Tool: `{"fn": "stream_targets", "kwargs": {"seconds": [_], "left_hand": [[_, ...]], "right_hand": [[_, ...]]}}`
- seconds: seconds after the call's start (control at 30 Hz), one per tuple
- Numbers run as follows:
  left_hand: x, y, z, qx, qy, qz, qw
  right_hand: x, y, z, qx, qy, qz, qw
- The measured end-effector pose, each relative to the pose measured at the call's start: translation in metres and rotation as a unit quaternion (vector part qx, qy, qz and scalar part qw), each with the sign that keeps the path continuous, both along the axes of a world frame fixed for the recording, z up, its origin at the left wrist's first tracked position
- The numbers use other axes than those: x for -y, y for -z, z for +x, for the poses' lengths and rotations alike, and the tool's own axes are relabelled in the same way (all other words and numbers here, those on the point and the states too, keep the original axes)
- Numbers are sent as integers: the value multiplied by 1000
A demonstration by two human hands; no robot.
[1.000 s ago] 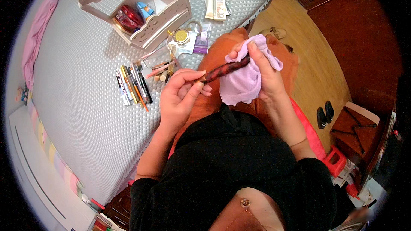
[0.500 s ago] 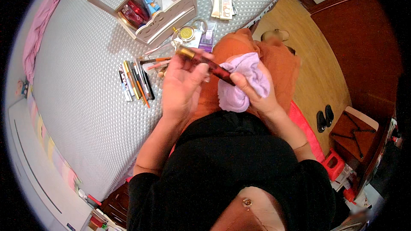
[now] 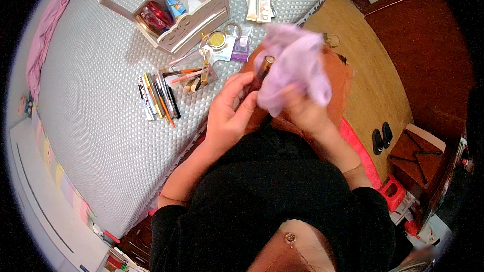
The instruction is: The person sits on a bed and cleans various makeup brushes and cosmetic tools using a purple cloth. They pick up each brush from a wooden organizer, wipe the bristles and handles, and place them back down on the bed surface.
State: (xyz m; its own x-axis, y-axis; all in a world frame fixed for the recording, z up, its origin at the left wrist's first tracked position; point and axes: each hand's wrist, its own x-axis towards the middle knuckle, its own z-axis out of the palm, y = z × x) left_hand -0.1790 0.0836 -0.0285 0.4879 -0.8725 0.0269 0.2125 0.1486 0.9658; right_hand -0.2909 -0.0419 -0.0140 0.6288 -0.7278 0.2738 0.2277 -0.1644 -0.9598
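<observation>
My left hand [image 3: 229, 118] pinches a slim dark red tube with a gold end [image 3: 265, 67] above my lap. It looks like a cosmetic tube; its lower part is hidden by my fingers. A lilac cloth [image 3: 297, 65], blurred by motion, is bunched in my right hand [image 3: 306, 115] and hangs right beside the tube, overlapping part of it. Whether cloth and tube touch I cannot tell. Left of my left hand lie a clear pouch with brushes [image 3: 184, 76] and a row of makeup pencils and pens [image 3: 160, 95].
On the grey quilted bed [image 3: 96, 136] stands an open white box [image 3: 199, 17] holding red and blue items. Near it lie a round gold compact [image 3: 217, 40], a purple packet [image 3: 242, 45] and pale tubes [image 3: 259, 5]. Black slippers [image 3: 382, 138] rest on the wooden floor at right.
The tube has turned from lying slantwise across both hands to standing more upright in my left hand, which moved right. The cloth has lifted and spread higher in my right hand.
</observation>
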Motion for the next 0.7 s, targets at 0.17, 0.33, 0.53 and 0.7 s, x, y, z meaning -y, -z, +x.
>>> {"fn": "stream_targets", "kwargs": {"seconds": [0.17,0.33,0.53,0.7], "left_hand": [[1,-8,14,225,32,35,973],[-5,-7,13,192,69,30,979],[-27,-23,22,72,119,56,989],[-79,-48,54,89,-52,-28,994]], "right_hand": [[2,2,11,-27,-2,-267,963],[6,18,0,-27,-17,-137,990],[4,8,-3,-85,70,-33,993],[0,-2,6,3,62,181,982]]}}
